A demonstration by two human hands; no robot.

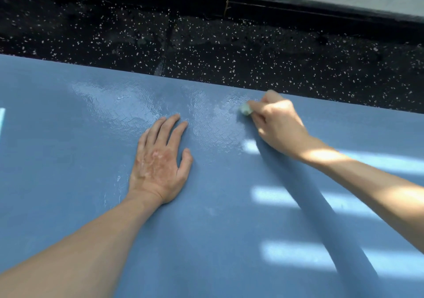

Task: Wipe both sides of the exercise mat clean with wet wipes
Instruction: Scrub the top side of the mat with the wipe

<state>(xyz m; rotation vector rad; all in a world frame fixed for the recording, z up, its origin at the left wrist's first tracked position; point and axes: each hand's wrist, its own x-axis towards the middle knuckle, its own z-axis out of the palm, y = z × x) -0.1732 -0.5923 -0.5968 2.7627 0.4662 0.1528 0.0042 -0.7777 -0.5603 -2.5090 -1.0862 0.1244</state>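
Blue foam exercise mat (pixel 68 160) is lying flat on the black speckled floor (pixel 229 52), filling the lower frame. Left grip (pixel 160 160) is resting palm-down on the mat, fingers straight, holding nothing. Right grip (pixel 277 123) is curling round a small pale green wadded wet wipe (pixel 245 109), pressing it on the mat close to the far edge. Wet sheen (pixel 128 105) is showing beyond the left grip and beside the wipe.

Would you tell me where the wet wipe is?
Head view: the small pale green wet wipe is pinched in the right hand, on the blue exercise mat near its far edge, right of the flat left hand.
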